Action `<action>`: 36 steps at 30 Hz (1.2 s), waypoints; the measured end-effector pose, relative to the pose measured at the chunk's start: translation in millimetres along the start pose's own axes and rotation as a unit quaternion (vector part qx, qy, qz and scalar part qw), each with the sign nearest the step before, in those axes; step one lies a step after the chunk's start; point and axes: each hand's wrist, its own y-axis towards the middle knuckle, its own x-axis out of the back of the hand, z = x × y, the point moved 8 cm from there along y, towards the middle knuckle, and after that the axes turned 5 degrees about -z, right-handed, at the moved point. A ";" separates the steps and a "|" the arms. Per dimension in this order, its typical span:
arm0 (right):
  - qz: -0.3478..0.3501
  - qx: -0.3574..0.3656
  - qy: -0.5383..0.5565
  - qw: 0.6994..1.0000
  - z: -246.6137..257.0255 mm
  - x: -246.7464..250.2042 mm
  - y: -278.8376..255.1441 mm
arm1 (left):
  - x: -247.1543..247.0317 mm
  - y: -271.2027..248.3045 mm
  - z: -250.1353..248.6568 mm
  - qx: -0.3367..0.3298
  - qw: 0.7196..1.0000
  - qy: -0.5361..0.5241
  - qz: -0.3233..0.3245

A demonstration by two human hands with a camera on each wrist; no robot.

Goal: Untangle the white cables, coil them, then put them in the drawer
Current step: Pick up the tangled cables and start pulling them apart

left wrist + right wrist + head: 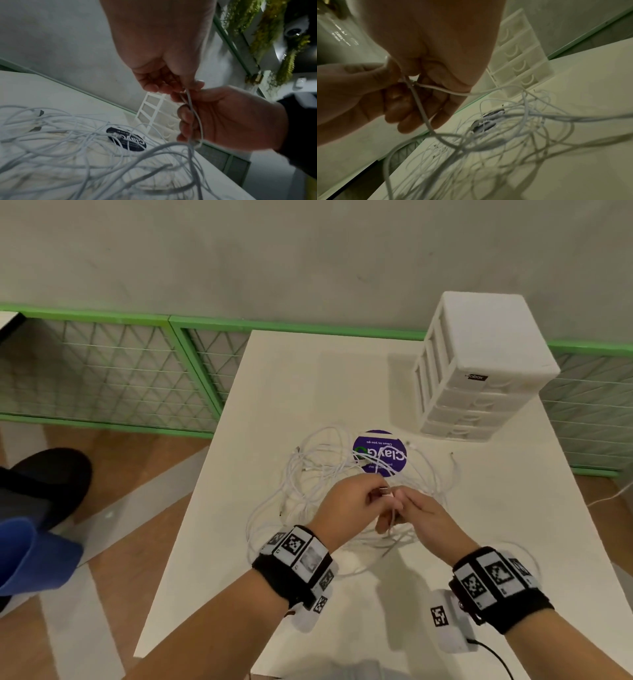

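White cables (318, 470) tangled on surface (239, 542) | your left hand (349, 505) pinches one strand | your right hand (424, 518) grips it too

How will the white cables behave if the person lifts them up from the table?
The white cables look thin and floppy, lying in loose overlapping loops, so they will probably sag. Because the loops cross, lifting one strand likely drags others along. Both the left hand and right hand already pinch a strand that hangs limp.
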 end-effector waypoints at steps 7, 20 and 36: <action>-0.028 -0.018 -0.029 0.999 -8.6 -1.0 11.9 | 67.8 1.9 59.2 0.137 0.971 0.185 -0.063; -0.107 -0.111 -0.112 0.982 -58.9 24.9 28.4 | 76.9 -27.8 152.6 0.298 0.855 0.411 0.107; -0.199 -0.144 -0.020 0.969 -55.4 40.3 35.6 | -13.9 45.4 62.4 0.085 0.956 0.273 0.060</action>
